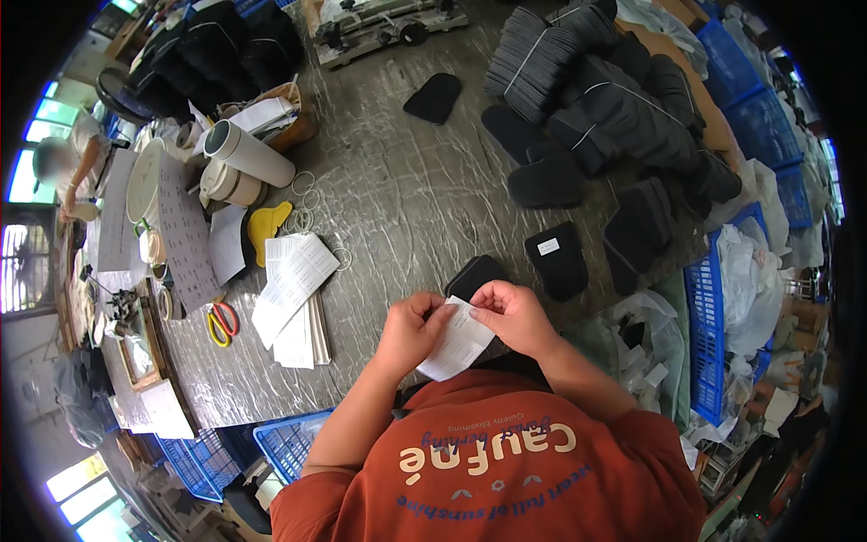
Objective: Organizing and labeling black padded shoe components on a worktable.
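Observation:
A white printed sheet of paper [459,346] is pinched between both my hands, close to my chest. My left hand [415,332] is closed on its upper left part, thumb on top. With thumb and fingertips, my right hand [517,316] grips the sheet's upper right corner. Just beyond my hands, on the table, lies a black flat pad [476,273], partly hidden by them. To the right rests another black pad [556,271] with a small white label on it.
Bundled stacks of dark pads [623,108] fill the table's far right. A single pad [433,98] lies farther off. At left are printed sheets [298,271], scissors [221,323], a yellow piece [265,230], a white tumbler [248,154] and rubber bands [305,194]. Blue crates [706,330] stand beside the table.

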`<state>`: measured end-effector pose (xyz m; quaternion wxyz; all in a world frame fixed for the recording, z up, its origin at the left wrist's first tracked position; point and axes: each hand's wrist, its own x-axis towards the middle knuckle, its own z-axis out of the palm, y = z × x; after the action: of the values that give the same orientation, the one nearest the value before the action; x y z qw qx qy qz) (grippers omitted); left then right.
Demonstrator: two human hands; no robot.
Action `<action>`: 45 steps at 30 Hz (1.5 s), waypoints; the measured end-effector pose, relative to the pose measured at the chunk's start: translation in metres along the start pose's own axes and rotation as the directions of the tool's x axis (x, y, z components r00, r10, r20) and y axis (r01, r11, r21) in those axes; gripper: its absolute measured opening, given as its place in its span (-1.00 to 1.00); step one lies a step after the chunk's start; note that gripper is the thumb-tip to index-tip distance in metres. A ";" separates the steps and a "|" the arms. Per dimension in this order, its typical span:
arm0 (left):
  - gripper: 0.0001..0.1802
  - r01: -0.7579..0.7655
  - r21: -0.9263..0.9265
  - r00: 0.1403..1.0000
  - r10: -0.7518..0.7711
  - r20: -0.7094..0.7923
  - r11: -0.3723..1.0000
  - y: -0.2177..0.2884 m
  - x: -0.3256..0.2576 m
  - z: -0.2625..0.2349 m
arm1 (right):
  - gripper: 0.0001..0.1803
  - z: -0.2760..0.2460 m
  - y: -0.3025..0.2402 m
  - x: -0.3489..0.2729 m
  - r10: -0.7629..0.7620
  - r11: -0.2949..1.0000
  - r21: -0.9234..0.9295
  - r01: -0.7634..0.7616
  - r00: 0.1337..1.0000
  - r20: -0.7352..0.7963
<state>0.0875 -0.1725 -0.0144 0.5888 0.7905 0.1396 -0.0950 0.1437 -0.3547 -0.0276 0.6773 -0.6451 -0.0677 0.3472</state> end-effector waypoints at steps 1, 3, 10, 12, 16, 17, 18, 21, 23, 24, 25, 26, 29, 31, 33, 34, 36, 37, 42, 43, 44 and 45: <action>-0.82 -0.028 0.082 1.000 0.027 0.012 0.996 0.001 -0.001 -0.001 | -0.87 0.001 -0.003 -0.001 0.001 1.000 -0.001 -0.001 1.000 0.003; -0.83 -0.061 0.150 0.998 0.062 -0.003 0.987 0.004 -0.003 -0.001 | -0.93 0.004 -0.009 -0.003 -0.220 0.918 -0.333 0.213 0.975 0.016; -0.85 -0.328 0.566 0.942 0.218 0.255 0.756 -0.002 -0.002 -0.003 | -0.94 -0.016 0.006 0.008 -0.281 0.920 -0.342 0.191 0.930 -0.239; -0.85 -0.455 0.523 0.890 0.348 0.295 0.721 -0.002 -0.004 0.005 | -0.94 -0.024 0.012 0.019 -0.214 0.953 -0.269 0.140 0.939 -0.270; -0.84 -0.568 0.532 0.823 0.428 0.373 0.628 -0.016 -0.004 0.018 | -0.96 -0.025 0.022 0.026 -0.182 0.940 -0.328 0.094 0.951 -0.249; -0.83 -0.568 0.561 0.823 0.416 0.387 0.602 -0.018 -0.004 0.020 | -0.96 -0.024 0.024 0.026 -0.169 0.933 -0.351 0.078 0.956 -0.239; -0.83 -0.567 0.561 0.824 0.414 0.387 0.604 -0.019 -0.004 0.020 | -0.96 -0.024 0.024 0.026 -0.167 0.934 -0.350 0.076 0.957 -0.238; -0.81 -0.567 0.568 0.824 0.395 0.407 0.596 -0.017 -0.005 0.019 | -0.95 -0.022 0.026 0.027 -0.167 0.938 -0.340 0.073 0.952 -0.257; -0.81 -0.555 0.564 0.831 0.387 0.399 0.612 -0.017 -0.005 0.020 | -0.95 -0.023 0.029 0.028 -0.192 0.912 -0.401 0.087 0.954 -0.230; -0.81 -0.555 0.564 0.831 0.387 0.399 0.612 -0.017 -0.004 0.021 | -0.95 -0.023 0.030 0.029 -0.193 0.912 -0.401 0.088 0.954 -0.230; -0.81 -0.554 0.565 0.832 0.383 0.402 0.611 -0.018 -0.004 0.021 | -0.95 -0.023 0.032 0.030 -0.205 0.911 -0.402 0.097 0.951 -0.233; -0.81 -0.554 0.566 0.832 0.380 0.404 0.611 -0.018 -0.004 0.021 | -0.95 -0.023 0.033 0.030 -0.217 0.909 -0.402 0.107 0.947 -0.237; -0.81 -0.550 0.575 0.835 0.372 0.406 0.606 -0.015 -0.003 0.022 | -0.95 -0.025 0.036 0.031 -0.253 0.890 -0.435 0.134 0.941 -0.227; -0.80 -0.553 0.613 0.833 0.361 0.420 0.564 -0.016 -0.002 0.024 | -0.95 -0.025 0.036 0.031 -0.255 0.887 -0.443 0.132 0.939 -0.231; -0.80 -0.555 0.650 0.832 0.349 0.431 0.520 -0.016 -0.003 0.026 | -0.95 -0.024 0.037 0.032 -0.259 0.883 -0.450 0.131 0.937 -0.235; -0.79 -0.546 0.668 0.837 0.337 0.430 0.505 -0.015 -0.003 0.027 | -0.96 -0.024 0.038 0.032 -0.250 0.890 -0.440 0.118 0.934 -0.256; -0.79 -0.539 0.687 0.842 0.325 0.430 0.488 -0.014 -0.004 0.028 | -0.94 -0.023 0.038 0.032 -0.242 0.897 -0.429 0.105 0.929 -0.279; -0.79 -0.535 0.690 0.845 0.321 0.428 0.487 -0.014 -0.004 0.028 | -0.88 -0.021 0.034 0.032 -0.233 0.892 -0.446 0.069 0.917 -0.325; -0.79 -0.523 0.697 0.852 0.300 0.429 0.489 -0.013 -0.004 0.028 | -0.75 -0.021 0.029 0.034 -0.219 0.867 -0.498 0.012 0.907 -0.359; -0.79 -0.516 0.699 0.856 0.299 0.421 0.495 -0.013 -0.004 0.028 | -0.74 -0.016 0.018 0.034 -0.188 0.835 -0.549 -0.048 0.911 -0.366; -0.79 -0.509 0.700 0.861 0.298 0.413 0.501 -0.014 -0.004 0.028 | -0.73 -0.013 0.012 0.034 -0.158 0.796 -0.596 -0.107 0.914 -0.375; -0.79 -0.507 0.701 0.862 0.297 0.411 0.501 -0.015 -0.004 0.028 | -0.73 -0.014 0.012 0.034 -0.158 0.796 -0.596 -0.105 0.914 -0.373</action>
<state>0.0791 -0.1956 -0.0346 0.1954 0.9594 -0.1774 -0.0993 0.1718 -0.3478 -0.0534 0.4395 -0.8834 -0.0429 0.1568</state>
